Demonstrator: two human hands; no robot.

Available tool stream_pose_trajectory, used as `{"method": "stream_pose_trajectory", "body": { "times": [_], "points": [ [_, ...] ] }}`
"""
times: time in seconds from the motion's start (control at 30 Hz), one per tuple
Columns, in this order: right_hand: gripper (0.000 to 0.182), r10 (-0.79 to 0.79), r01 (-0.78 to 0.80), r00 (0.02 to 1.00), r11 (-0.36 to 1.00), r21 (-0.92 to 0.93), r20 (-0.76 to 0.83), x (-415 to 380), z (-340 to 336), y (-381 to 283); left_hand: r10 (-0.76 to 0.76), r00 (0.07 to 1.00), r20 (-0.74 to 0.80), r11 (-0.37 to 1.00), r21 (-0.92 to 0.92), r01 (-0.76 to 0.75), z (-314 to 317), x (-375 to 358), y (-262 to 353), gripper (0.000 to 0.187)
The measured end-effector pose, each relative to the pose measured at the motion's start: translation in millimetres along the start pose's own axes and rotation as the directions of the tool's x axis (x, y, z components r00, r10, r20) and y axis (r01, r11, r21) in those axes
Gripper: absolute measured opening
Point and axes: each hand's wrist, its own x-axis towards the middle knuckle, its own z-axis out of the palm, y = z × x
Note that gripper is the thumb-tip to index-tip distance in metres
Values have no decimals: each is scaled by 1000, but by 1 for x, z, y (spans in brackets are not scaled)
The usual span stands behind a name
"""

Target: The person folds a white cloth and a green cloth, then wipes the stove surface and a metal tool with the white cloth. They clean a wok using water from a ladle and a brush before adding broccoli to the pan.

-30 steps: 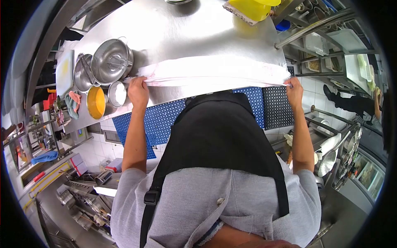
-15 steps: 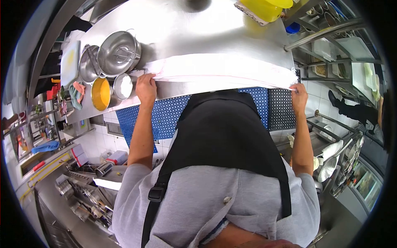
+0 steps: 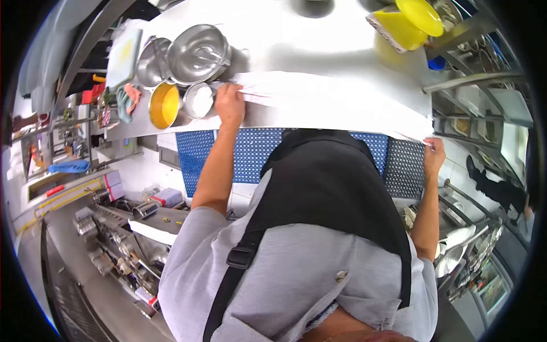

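Observation:
A long white cloth (image 3: 330, 100) with faint pinkish lines lies stretched along the front edge of the steel table (image 3: 296, 48). My left hand (image 3: 230, 106) is closed on its left end, fingers curled over the fabric. At the other end, my right hand (image 3: 434, 155) pinches a corner just past the table's edge. Close beside my left hand stands a small metal bowl (image 3: 199, 101) with something white in it. Next to that is a metal pot (image 3: 164, 106) with an orange-yellow inside.
A large metal bowl (image 3: 197, 52) holding a whisk stands behind the pot, beside another metal bowl (image 3: 151, 64). Farther left are a cutting board (image 3: 123, 56) and rags (image 3: 126, 102). A yellow container (image 3: 401, 28) sits back right, near a metal rail (image 3: 473, 81).
My right hand has moved slightly toward me, drawing the cloth's right end over the table's edge. The left hand keeps its hold near the small bowl. The whole view has shifted.

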Motion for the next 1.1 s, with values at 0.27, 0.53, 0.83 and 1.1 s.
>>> {"method": "stream_pose_trajectory", "body": {
  "times": [0.27,0.53,0.83,1.1],
  "points": [
    [14,17,-23,985,999,-30,-174,43,-4,-5,-134,991,11,990,-35,134,-1,30,32,15],
    [15,190,-132,979,874,468,-78,50,-5,-4,-327,944,-48,895,-337,293,22,28,3,22],
    [11,136,-121,974,989,90,-181,-5,21,15,-97,994,43,992,-72,100,5,-20,1,17],
    [35,-17,0,995,984,-177,-94,-8,9,-5,-59,987,150,998,17,57,-4,-19,15,29]
  ]
}}
